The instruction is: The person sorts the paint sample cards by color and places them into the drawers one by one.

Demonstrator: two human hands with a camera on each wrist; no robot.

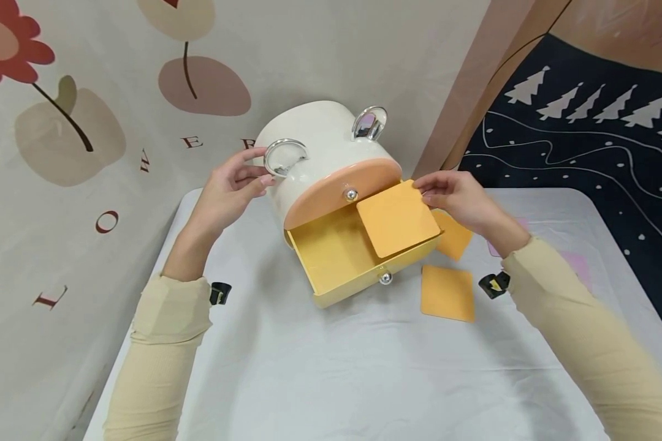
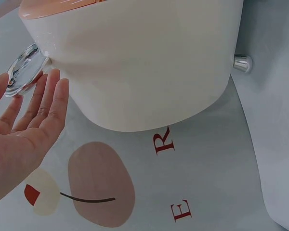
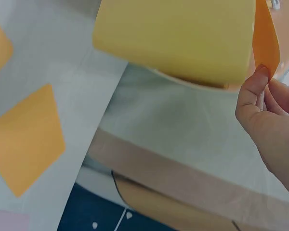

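A white rounded cabinet with silver ear-shaped loops stands on the bed-like white surface, tilted in view. Its yellow lower drawer is pulled out; the orange upper drawer front is closed. My right hand pinches the corner of a square orange card between thumb and fingers, over the drawer's right part. In the right wrist view the card stands on edge beside the drawer wall. My left hand is at the left silver ear, its fingers fairly straight in the left wrist view.
Orange cards lie on the white cloth right of the drawer, one partly behind it. Pinkish cards lie farther right, partly covered by the right forearm. A patterned backdrop rises behind the cabinet.
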